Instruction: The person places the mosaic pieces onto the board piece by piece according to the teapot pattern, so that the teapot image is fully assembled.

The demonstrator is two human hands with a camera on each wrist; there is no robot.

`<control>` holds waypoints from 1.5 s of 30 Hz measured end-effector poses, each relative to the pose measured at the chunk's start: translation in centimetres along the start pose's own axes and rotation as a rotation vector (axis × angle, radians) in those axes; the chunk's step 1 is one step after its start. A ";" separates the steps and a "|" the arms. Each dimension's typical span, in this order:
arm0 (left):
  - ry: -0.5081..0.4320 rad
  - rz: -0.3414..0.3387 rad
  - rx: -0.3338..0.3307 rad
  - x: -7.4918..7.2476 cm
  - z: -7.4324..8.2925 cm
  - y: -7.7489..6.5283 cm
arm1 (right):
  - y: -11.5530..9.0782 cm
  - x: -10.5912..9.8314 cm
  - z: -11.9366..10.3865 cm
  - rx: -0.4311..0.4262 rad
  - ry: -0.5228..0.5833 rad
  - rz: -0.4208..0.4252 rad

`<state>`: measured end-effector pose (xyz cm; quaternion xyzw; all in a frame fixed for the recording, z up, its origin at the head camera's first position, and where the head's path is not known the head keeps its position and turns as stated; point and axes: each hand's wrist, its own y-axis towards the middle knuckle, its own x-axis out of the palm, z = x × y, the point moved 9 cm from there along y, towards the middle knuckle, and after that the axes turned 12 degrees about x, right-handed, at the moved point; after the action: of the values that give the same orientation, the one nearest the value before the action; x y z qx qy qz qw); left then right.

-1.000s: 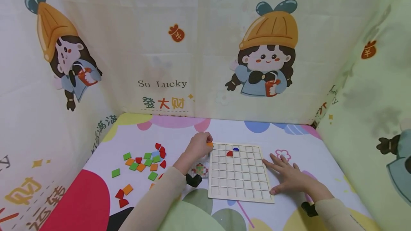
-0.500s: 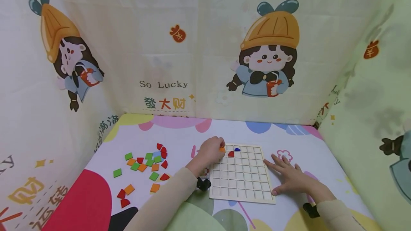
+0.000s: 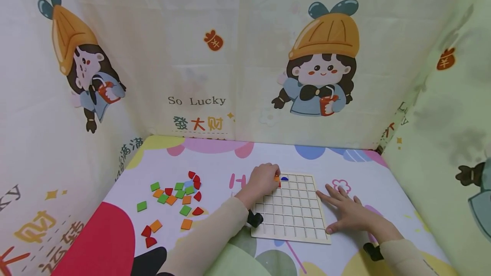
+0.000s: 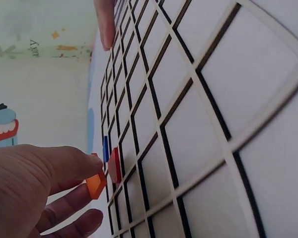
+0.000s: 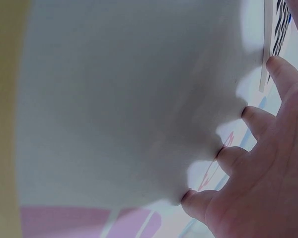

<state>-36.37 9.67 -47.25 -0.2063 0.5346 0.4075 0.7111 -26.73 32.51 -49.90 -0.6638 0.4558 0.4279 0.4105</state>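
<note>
My left hand (image 3: 264,181) pinches an orange square tile (image 4: 95,184) between thumb and fingers, over the top rows of the wooden grid board (image 3: 295,212). Right beside the tile, in the left wrist view, are a red quarter-round piece (image 4: 114,166) and a small blue piece (image 4: 106,148), both lying in the grid. The left hand covers the board's upper left corner in the head view. My right hand (image 3: 347,212) has its fingers spread, with thumb and index fingertips at the board's right edge. In the right wrist view its fingertips (image 5: 191,198) rest on the tablecloth.
Left of the board lie loose green tiles (image 3: 142,206), orange tiles (image 3: 186,224) and red quarter-round pieces (image 3: 151,242). The left forearm (image 3: 215,233) crosses the table between them and the board. A printed cloth wall (image 3: 249,76) stands behind the table.
My left hand has moved right with the orange tile, from the board's left edge to beside the red and blue pieces, hiding the patterned card. The right hand has stayed at the board's edge.
</note>
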 end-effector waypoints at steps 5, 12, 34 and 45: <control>-0.005 0.007 0.014 0.2 0.5 0.6 | 0.1 0.0 -0.1 -0.007 -0.001 0.000; 0.064 -0.005 0.105 1.3 1.4 1.3 | 0.2 0.0 -0.2 -0.001 -0.006 -0.016; 0.215 -0.002 0.246 1.2 3.0 0.6 | 0.1 0.2 0.0 0.015 -0.007 -0.025; 0.092 0.011 0.252 0.9 2.0 -0.2 | 0.1 0.3 0.2 0.032 -0.011 -0.032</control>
<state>-34.95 11.32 -47.48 -0.1311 0.6148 0.3312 0.7037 -26.83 32.63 -50.26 -0.6619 0.4497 0.4176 0.4304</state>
